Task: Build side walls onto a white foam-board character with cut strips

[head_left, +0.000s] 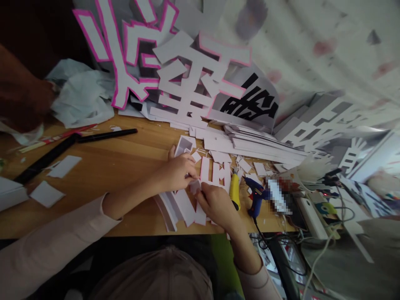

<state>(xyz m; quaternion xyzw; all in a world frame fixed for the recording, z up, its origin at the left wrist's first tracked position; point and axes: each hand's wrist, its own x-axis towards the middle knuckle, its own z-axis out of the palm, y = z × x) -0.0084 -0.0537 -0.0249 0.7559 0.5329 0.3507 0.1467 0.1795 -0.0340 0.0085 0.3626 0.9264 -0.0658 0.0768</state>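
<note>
A white foam-board character (184, 206) with pink edges lies near the table's front edge. My left hand (179, 173) is closed on its upper left part, fingers bent over a raised side wall. From the right, my right hand (217, 204) pinches a small white strip (195, 186) against the character, close to my left fingertips. Some of the fingertips and the contact are hidden. Just right of the character lies a yellow utility knife (234, 191). Beside the knife is a blue hot glue gun (258, 196), its cord hanging over the table edge.
Large white cut-out characters (190, 83) lean at the back. White board strips (265, 143) are stacked before them, with scraps scattered around. At left are a black marker (108, 135), a crumpled plastic bag (83, 93) and loose white pieces (46, 193). Cables (342, 200) run at right.
</note>
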